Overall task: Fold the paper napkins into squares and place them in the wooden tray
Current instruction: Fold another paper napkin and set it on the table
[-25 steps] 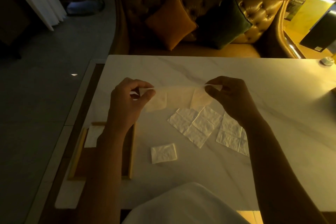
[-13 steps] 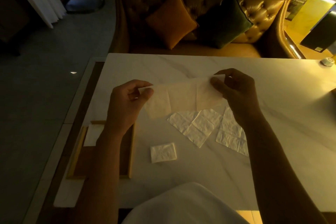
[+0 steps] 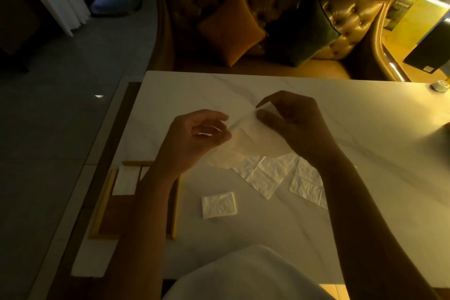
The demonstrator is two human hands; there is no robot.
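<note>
Both hands hold a thin, translucent paper napkin (image 3: 246,143) in the air above the white marble table (image 3: 365,129). My left hand (image 3: 194,139) pinches its left end and my right hand (image 3: 289,124) pinches its upper right corner; the sheet sags in a curve between them. Under it two unfolded napkins (image 3: 265,175) (image 3: 306,185) lie flat on the table. A folded square napkin (image 3: 219,204) lies nearer to me. The wooden tray (image 3: 104,202) sits at the table's left edge under my left forearm, with a folded napkin (image 3: 125,180) in its far corner.
A tufted sofa (image 3: 353,19) with an orange cushion (image 3: 229,29) and a dark green cushion (image 3: 299,29) stands beyond the table's far edge. A small round white object (image 3: 440,86) sits at the far right corner. Floor lies to the left.
My hands have come closer together, the right one moving left toward the left one. The napkin, stretched flat between them before, now hangs slack and bowed.
</note>
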